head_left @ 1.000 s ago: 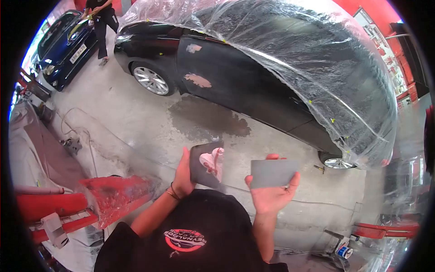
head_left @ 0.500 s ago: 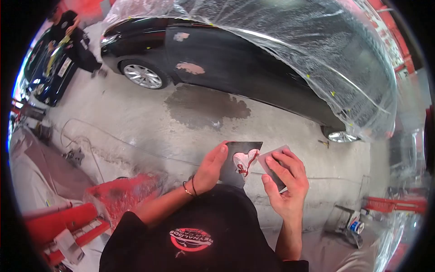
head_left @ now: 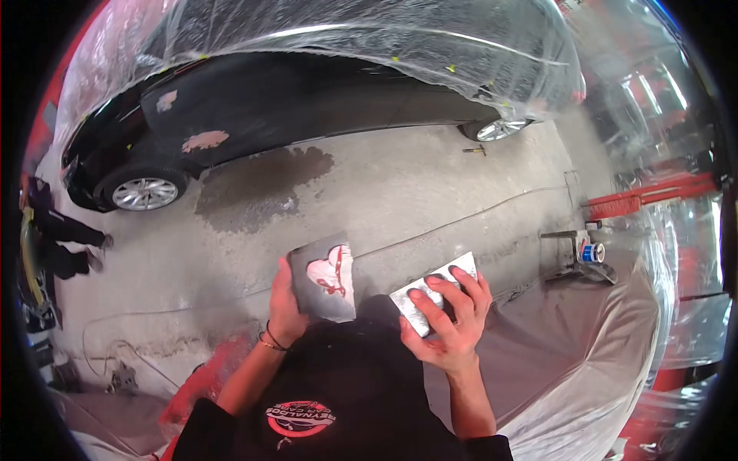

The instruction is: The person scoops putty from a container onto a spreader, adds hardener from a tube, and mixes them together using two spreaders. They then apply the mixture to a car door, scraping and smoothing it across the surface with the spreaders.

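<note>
My left hand (head_left: 288, 307) grips the left edge of a flat dark grey board (head_left: 311, 257). On that board lies a pinkish-white patch of paste (head_left: 323, 270) streaked with red. To its right, my right hand (head_left: 452, 323) holds a pale flat rectangular spreader or sheet (head_left: 400, 298), with the fingers spread over its face and the thumb at its lower edge. The fingertips look dark. A gap separates the board from the pale piece.
A dark car (head_left: 292, 100) under clear plastic film (head_left: 346, 34) stands ahead, with pink patches (head_left: 205, 141) on its side. A person's legs (head_left: 65, 238) show at far left. A hose (head_left: 446, 223) crosses the floor. A covered shape (head_left: 569, 346) is at right.
The view has swung to the right. My hands are farther apart, and the pale piece has moved away from the board and turned, now showing a bright face.
</note>
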`<state>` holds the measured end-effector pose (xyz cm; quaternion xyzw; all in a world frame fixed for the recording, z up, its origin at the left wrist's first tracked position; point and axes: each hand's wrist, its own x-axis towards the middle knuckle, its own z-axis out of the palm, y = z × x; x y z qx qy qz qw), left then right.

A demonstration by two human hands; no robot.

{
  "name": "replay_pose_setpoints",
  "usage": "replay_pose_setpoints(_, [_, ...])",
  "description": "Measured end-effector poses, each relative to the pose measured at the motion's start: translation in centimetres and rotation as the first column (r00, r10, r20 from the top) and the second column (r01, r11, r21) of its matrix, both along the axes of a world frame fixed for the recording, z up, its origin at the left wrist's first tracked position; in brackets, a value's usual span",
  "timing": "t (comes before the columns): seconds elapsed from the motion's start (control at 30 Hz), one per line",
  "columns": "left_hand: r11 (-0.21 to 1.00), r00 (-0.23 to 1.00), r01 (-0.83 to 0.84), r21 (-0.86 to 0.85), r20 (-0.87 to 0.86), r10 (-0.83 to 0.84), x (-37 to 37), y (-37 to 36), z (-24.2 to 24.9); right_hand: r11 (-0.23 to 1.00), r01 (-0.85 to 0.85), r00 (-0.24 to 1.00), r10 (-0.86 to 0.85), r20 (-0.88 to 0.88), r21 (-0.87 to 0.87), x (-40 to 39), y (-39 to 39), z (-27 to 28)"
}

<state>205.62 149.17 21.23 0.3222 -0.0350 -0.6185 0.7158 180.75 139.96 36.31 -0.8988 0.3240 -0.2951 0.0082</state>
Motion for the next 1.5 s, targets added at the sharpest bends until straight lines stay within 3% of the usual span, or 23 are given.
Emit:
replay_pose_setpoints(0.2, [1.0, 1.0, 0.005, -0.022, 0.014, -0.004, -3.3, 0.0, 3.0, 0.999, -0.03, 0.999, 0.032, 0.04, -0.041, -4.2, -1.0, -0.6])
replay_pose_setpoints(0.3, [0.995, 1.0, 0.019, -0.096, 0.001, -0.019, -6.1, -0.8, 5.1, 0.978, -0.08, 0.968, 0.029, 0.251, 0.193, -7.5, -2.0, -1.0])
replay_pose_setpoints(0.37, [0.992, 1.0, 0.015, -0.124, 0.0, -0.015, -8.5, -1.4, 5.9, 0.787, -0.245, 0.741, -0.224, 0.633, 0.566, -10.9, -2.3, -5.1])
replay_pose_setpoints(0.4, [0.992, 1.0, 0.003, -0.126, 0.001, -0.003, -9.8, -1.5, 5.9, 0.636, -0.389, 0.573, -0.4, 0.716, 0.666, -12.6, -2.3, -6.8])
replay_pose_setpoints(0.43, [0.992, 1.0, -0.012, -0.126, -0.001, 0.012, -11.1, -1.7, 6.0, 0.39, -0.738, 0.218, -0.635, 0.741, 0.551, -14.0, -2.0, -6.7])
replay_pose_setpoints(0.53, [0.994, 0.997, -0.041, -0.1, -0.062, 0.035, -15.7, -2.4, 8.2, 0.188, -0.954, -0.042, -0.856, 0.515, 0.234, -18.2, -2.8, -6.9])
replay_pose_setpoints(0.67, [0.992, 0.992, -0.114, -0.046, -0.059, 0.111, -21.1, -1.6, 9.2, 0.024, -0.687, 0.285, -0.91, 0.3, 0.727, -23.3, -3.5, -8.9])
replay_pose_setpoints(0.7, [0.993, 0.991, -0.12, -0.009, -0.066, 0.119, -21.9, -1.3, 9.6, 0.006, -0.719, 0.292, -0.905, 0.311, 0.695, -24.4, -3.7, -9.1])
replay_pose_setpoints(0.83, [0.996, 0.996, -0.085, 0.011, 0.005, 0.085, -24.8, 0.2, 11.1, -0.029, -0.584, 0.476, -0.822, 0.313, 0.811, -27.8, -1.8, -7.7])
replay_pose_setpoints(0.93, [0.998, 1.0, -0.02, 0.065, 0.016, 0.019, -24.1, 1.0, 10.1, 0.137, -0.323, 0.752, -0.564, 0.341, 0.937, -31.2, 2.3, -14.4])
replay_pose_setpoints(1.0, [0.997, 1.0, 0.016, 0.079, 0.0, -0.016, -24.2, 1.2, 9.8, -0.017, -0.273, 0.915, -0.314, 0.254, 0.962, -34.9, 3.4, -14.7])
replay_pose_setpoints(1.07, [0.994, 0.999, 0.047, 0.094, 0.003, -0.047, -23.7, 1.3, 9.3, -0.127, -0.258, 0.959, -0.151, 0.239, 0.958, -36.5, 3.6, -12.9])
replay_pose_setpoints(1.13, [0.991, 0.993, 0.116, 0.064, -0.007, -0.116, -22.9, 1.8, 8.9, -0.229, -0.3, 0.954, -0.091, 0.287, 0.926, -37.4, 3.8, -7.2])
replay_pose_setpoints(1.23, [0.982, 0.986, 0.15, 0.11, -0.09, -0.141, -23.3, 1.1, 9.9, -0.168, -0.135, 0.987, 0.06, 0.147, 0.977, -37.8, 5.4, -5.4])
replay_pose_setpoints(1.33, [0.962, 0.955, 0.233, 0.142, -0.22, -0.199, -24.0, 0.5, 9.8, -0.149, 0.05, 0.997, 0.071, -0.039, 0.988, -38.4, 6.6, -7.8])
replay_pose_setpoints(1.37, [0.955, 0.96, 0.254, 0.156, -0.163, -0.229, -24.2, 0.4, 9.1, 0.051, 0.186, 0.967, 0.166, -0.192, 0.981, -38.7, 7.6, -8.2])
replay_pose_setpoints(1.43, [0.937, 0.948, 0.315, 0.152, -0.104, -0.302, -25.1, 0.0, 10.2, 0.461, 0.361, 0.83, 0.239, -0.505, 0.811, -38.3, 9.7, -8.1])
replay_pose_setpoints(1.5, [0.913, 0.925, 0.375, 0.16, -0.124, -0.358, -25.2, 0.1, 10.0, 0.46, 0.202, 0.958, 0.092, -0.273, 0.864, -39.4, 11.4, -10.0])
